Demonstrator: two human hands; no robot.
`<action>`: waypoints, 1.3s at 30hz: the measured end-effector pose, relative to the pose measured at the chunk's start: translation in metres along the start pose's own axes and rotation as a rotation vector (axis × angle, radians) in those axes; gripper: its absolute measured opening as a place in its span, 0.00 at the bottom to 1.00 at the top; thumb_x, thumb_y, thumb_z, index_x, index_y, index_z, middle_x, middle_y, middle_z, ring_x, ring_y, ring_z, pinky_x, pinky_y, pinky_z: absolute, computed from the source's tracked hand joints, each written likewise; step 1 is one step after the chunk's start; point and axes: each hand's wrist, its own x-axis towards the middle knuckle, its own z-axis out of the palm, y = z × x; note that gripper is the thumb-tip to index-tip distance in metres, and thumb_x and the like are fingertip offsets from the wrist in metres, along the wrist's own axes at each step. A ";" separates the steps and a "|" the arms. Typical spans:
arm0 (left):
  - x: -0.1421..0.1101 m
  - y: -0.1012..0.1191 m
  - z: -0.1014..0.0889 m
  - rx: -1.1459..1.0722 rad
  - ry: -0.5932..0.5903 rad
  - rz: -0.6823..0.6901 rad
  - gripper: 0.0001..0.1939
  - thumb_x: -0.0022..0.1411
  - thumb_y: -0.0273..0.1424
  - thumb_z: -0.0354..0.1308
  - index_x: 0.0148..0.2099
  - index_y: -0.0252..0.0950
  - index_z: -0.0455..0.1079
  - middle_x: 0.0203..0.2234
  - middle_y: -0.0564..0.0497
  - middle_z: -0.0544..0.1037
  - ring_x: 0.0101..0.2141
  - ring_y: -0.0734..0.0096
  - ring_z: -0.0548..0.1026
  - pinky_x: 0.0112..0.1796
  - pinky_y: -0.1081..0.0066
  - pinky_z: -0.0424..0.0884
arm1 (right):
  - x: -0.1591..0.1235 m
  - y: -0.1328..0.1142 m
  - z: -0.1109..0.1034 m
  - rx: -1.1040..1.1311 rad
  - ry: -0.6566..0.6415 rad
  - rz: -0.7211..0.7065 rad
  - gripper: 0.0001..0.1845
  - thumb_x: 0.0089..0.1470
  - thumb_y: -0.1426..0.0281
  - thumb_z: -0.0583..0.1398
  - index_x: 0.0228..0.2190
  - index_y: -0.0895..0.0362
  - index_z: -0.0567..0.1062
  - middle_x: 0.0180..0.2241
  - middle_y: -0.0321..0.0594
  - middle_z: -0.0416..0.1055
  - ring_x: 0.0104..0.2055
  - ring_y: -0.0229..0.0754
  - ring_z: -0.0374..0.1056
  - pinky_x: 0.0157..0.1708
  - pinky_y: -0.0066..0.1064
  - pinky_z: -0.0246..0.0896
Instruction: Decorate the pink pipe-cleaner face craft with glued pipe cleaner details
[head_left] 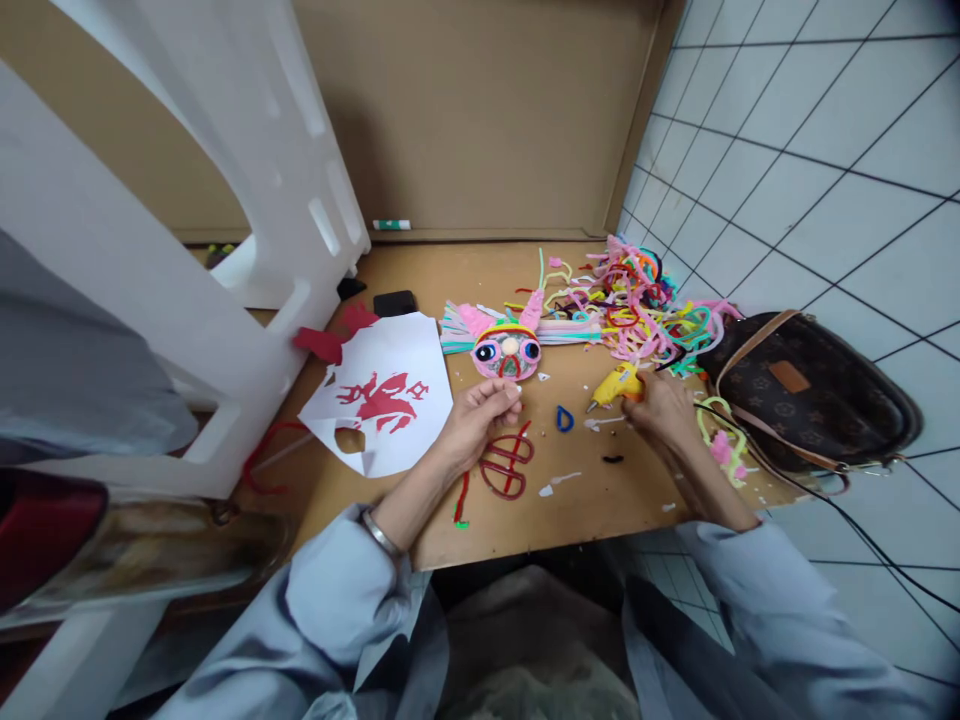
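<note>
The left hand [487, 412] holds a small white piece [518, 388] pinched between its fingers, just below a pink pipe-cleaner face [507, 350] with blue-and-black eyes and two upright pink ears. The right hand [664, 405] has its fingers closed around the rear of a yellow glue gun [618, 384], whose nozzle points down and to the left over the brown worktop [442, 540].

Beneath the left hand lies a dark red looped pipe-cleaner shape [504, 478] with a bright red strip across it. A blue pipe-cleaner loop [565, 418] lies between the hands, and a short black piece [613, 459] lies nearer the front edge. To the left of the face is a white paper sheet [390, 385] with a red design. A tangled multicoloured pile of pipe cleaners [637, 300] lies beyond the glue gun, with a brown patterned handbag [817, 385] to the right.
</note>
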 end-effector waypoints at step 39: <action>0.002 -0.010 -0.010 -0.251 -0.234 -0.205 0.19 0.50 0.37 0.73 0.29 0.35 0.64 0.22 0.56 0.66 0.25 0.78 0.65 0.29 0.73 0.66 | -0.014 -0.075 -0.001 0.778 0.609 -0.257 0.10 0.49 0.63 0.60 0.27 0.51 0.62 0.31 0.40 0.65 0.36 0.47 0.64 0.36 0.38 0.62</action>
